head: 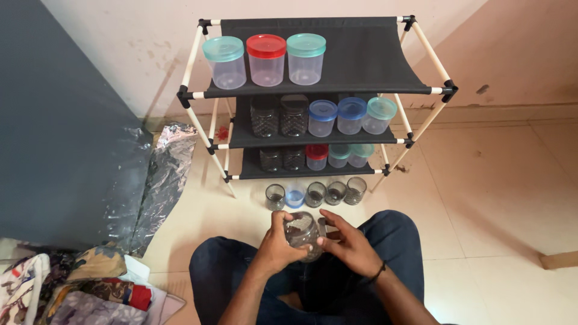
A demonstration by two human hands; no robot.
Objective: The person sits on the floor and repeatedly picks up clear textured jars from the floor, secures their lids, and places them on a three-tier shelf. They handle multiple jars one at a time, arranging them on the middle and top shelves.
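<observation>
The person sat on the floor with both hands over the lap, and both hands held one clear patterned glass jar (302, 235). The left hand (277, 247) was closed around the left side of the jar, with the fingers wrapped over its top edge. The right hand (348, 244) touched the right side, the fingers half open and stretched toward the glass. I could not tell if the jar had something inside.

Just in front of the knees, a row of five small jars (315, 194) without lids stood on the tiled floor (494, 180); one of them looked blue, and all looked empty.

Behind the row stood a three-level rack (361, 60) with black fabric shelves and pale rods. On the top shelf stood three clear plastic containers, two with teal lids (224, 48) and one with a red lid (266, 46) between them; all three appeared empty. The middle shelf carried two dark patterned jars (279, 115) and three containers with blue and teal lids. The lowest shelf had similar ones, partly hidden.

A silver foil sheet (165, 174) and a pile of coloured cloth (78, 289) lay on the left.
</observation>
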